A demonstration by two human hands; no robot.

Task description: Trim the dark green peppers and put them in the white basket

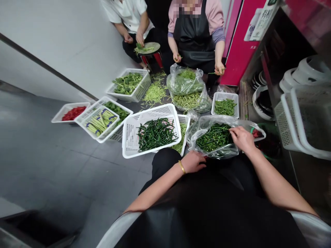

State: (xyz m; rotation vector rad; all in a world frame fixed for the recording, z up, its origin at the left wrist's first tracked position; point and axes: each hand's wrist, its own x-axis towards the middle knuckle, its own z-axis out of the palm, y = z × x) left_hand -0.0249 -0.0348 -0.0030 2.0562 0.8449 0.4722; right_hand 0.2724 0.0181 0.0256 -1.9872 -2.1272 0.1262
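Slim dark-green peppers (213, 137), pointing many ways inside the clear plastic bag (191, 133), lie just left of the nearer right hand (242, 138), its grip half-curled, contents unclear.

A clear plastic bag (224, 151) is lying open just past 3 o'clock from the view's middle, its film crumpling and catching light; slim, glossy dark green peppers (213, 137) are heaping inside it in a loose tangle, pointing every way; wrinkled plastic is rising around them at 9 o'clock.
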